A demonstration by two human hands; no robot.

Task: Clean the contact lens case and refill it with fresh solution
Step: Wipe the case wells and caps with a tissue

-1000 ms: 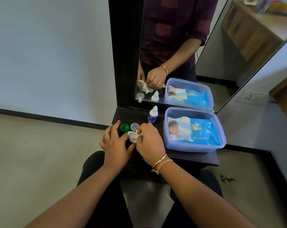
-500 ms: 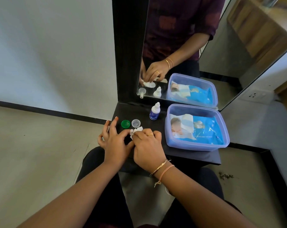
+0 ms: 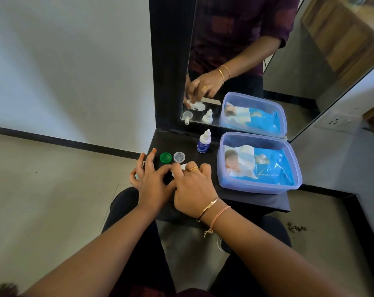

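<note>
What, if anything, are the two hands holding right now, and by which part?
The right hand pinches a white wipe in its fingertips; the grip hides which part. Whether the left hand holds anything cannot be told.

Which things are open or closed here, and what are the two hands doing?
Green cap, off, lying flat on the shelf.
Clear cap, off, beside the green one.
Solution bottle, upright, untouched.
Plastic box, lidless, wipes pack inside.
Tissue, bunched under the right hand's fingers.
Right hand, curled on the tissue.
Left hand, fingers spread; grip hidden.
</note>
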